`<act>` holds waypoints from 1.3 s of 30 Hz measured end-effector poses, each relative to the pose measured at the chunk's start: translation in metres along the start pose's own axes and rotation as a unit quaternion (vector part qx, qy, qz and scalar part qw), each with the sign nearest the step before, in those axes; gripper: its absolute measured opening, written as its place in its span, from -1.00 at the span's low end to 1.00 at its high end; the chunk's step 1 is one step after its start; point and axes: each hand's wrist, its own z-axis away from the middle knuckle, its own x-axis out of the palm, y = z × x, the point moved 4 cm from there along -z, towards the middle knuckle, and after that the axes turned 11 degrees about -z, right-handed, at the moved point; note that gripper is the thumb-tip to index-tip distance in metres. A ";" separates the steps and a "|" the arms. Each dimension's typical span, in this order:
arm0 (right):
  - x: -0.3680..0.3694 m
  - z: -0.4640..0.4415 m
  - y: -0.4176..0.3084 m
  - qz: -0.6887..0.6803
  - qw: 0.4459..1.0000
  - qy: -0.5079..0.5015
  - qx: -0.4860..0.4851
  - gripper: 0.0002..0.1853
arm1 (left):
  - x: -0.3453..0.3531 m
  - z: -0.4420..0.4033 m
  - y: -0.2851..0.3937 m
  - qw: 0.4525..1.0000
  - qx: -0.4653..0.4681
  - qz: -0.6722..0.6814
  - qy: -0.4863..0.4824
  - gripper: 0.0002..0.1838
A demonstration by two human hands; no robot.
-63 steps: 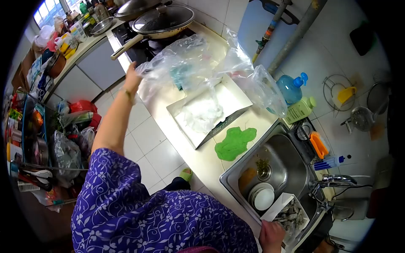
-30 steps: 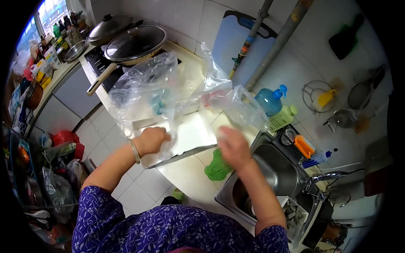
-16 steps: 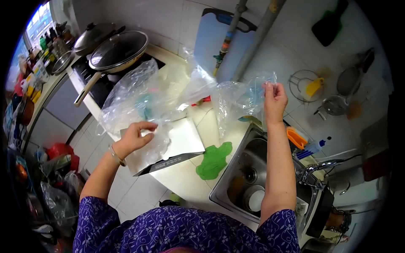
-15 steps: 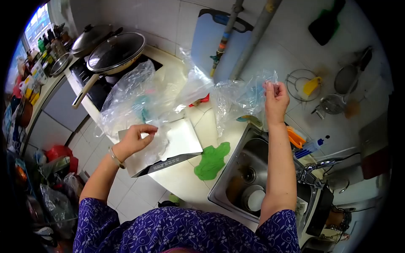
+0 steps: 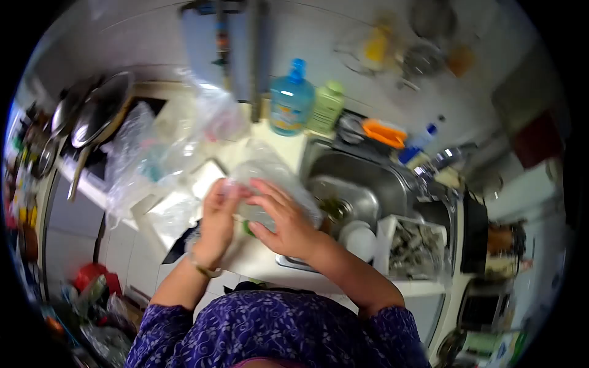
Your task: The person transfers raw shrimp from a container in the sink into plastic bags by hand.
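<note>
A clear plastic bag [image 5: 273,168] spreads out beyond my two hands, above the counter and the near edge of the sink. My left hand [image 5: 218,218], with a bangle at its wrist, is closed, its fingertips pinching the bag's near edge. Beside it my right hand [image 5: 285,224] reaches across with fingers stretched and thumb apart, its fingertips against the bag close to the left fingers. Motion blurs both hands. Left of them a white open box [image 5: 175,214] lies on the counter. A bit of green cloth [image 5: 248,228] shows between the hands.
More crumpled clear plastic [image 5: 147,162] covers the counter at left, near a lidded pan [image 5: 101,113] on the stove. A blue bottle [image 5: 291,104] and a green bottle [image 5: 327,109] stand behind the sink [image 5: 368,162]. A white tray [image 5: 383,245] of greyish pieces sits at the sink's right.
My view has swung to the right. My right hand has come down from the raised bag at upper right to meet my left hand, and the bag now lies between and beyond them.
</note>
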 end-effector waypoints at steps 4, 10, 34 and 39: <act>-0.019 0.043 0.046 -0.001 0.987 0.017 0.158 -0.62 | 0.021 0.018 -0.007 0.949 -0.095 0.286 -0.096 -0.90; -0.069 0.093 0.041 0.165 0.958 -0.111 0.209 -0.20 | 0.037 0.063 0.004 0.959 -0.163 0.030 -0.230 -0.52; -0.322 0.307 0.080 0.387 0.865 0.146 0.285 -0.62 | 0.112 0.124 -0.023 0.973 -0.223 0.051 -0.014 -0.83; -0.327 0.300 0.115 0.407 0.781 0.031 0.472 -0.42 | 0.114 0.137 -0.022 0.974 -0.207 0.044 -0.086 -0.74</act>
